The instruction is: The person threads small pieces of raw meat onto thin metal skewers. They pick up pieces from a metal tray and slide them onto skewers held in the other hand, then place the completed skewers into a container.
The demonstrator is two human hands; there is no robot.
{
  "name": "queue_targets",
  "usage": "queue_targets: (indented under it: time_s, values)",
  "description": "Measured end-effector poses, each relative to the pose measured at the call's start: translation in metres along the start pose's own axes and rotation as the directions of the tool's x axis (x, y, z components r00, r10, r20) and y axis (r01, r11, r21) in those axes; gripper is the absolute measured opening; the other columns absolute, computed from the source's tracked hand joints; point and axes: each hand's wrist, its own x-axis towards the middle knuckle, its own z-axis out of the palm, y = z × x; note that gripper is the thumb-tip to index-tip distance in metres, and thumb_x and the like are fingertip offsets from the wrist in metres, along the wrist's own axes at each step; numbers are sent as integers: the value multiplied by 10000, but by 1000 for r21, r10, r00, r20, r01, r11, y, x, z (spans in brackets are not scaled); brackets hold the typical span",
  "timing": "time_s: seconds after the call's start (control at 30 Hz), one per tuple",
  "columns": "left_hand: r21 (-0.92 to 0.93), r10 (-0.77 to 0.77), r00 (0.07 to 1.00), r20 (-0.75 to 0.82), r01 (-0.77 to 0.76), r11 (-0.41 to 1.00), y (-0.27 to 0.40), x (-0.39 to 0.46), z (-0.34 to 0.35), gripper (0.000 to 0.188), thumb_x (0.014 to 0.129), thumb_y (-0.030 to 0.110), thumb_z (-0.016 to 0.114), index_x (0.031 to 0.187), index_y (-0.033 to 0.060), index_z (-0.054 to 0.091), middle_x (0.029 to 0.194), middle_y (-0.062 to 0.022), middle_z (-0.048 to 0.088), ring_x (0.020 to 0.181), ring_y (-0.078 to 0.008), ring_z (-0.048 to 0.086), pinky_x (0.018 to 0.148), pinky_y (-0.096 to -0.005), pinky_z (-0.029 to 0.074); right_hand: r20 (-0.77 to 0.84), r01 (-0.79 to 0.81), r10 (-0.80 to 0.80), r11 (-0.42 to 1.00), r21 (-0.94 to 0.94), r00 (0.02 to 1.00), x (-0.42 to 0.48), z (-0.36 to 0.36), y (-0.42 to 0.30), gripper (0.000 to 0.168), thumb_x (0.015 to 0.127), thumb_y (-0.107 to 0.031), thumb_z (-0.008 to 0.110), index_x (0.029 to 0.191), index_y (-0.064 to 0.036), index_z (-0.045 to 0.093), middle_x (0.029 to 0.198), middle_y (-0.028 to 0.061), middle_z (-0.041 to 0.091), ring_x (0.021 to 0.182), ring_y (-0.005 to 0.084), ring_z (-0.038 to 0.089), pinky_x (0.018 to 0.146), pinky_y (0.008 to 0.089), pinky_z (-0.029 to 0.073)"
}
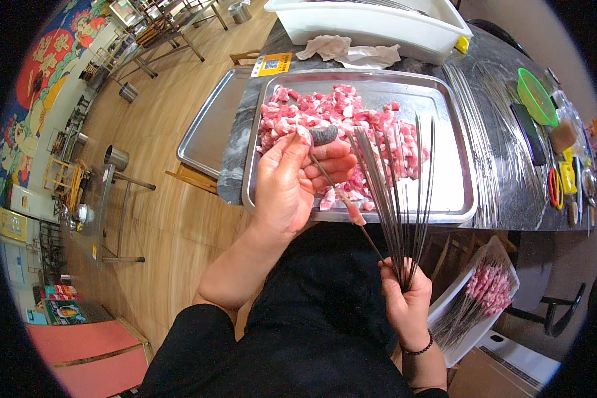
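My left hand (291, 186) is over the metal tray (465, 164), thumb and index finger pinching a small piece of raw meat at the upper end of a skewer. A dark grey finger cover (324, 134) sits on one of its fingertips. Lower on that skewer, a bit of meat (355, 215) is threaded. In front of my body, my right hand (405, 293) grips the skewer's lower end together with a fanned bunch of thin metal skewers (393, 209). Cut raw meat (328, 107) lies heaped across the tray's left and middle, partly hidden behind my left hand.
Loose metal skewers (472, 144) lie right of the tray, near a green basket (536, 97), a phone (527, 133) and scissors (555, 188). A white bin (368, 30) stands behind. Below right, a white container (465, 298) holds loaded skewers. Another tray (214, 122) is at left.
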Motion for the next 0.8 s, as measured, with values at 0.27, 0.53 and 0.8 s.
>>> queue_targets:
  time_s: [0.27,0.53,0.8]
  values:
    - [-85,96,994,-50,-100,991,-12,-18,4,260,1015,177,432,1123,-30,546,964,-225,678,826,-311,705,728,-434,604,-16,25,-25,1000,15,1000,1,18,-6,114,890,-7,607,999,15,632,811,31,643,663,53,546,606,207,442]
    - [-38,74,997,10,-74,997,-2,-6,13,279,1010,251,489,1092,-5,563,941,-161,692,746,-237,703,517,-360,591,-105,94,-87,994,61,991,8,34,11,91,907,-14,598,991,10,625,723,-5,585,618,38,504,569,201,406]
    - [20,145,988,-55,-144,989,3,-4,13,260,1004,251,511,1019,8,603,857,-133,697,706,-208,704,628,-318,590,-114,149,-142,987,54,983,7,41,19,87,934,-29,576,1005,8,610,710,-23,554,596,32,475,546,198,385]
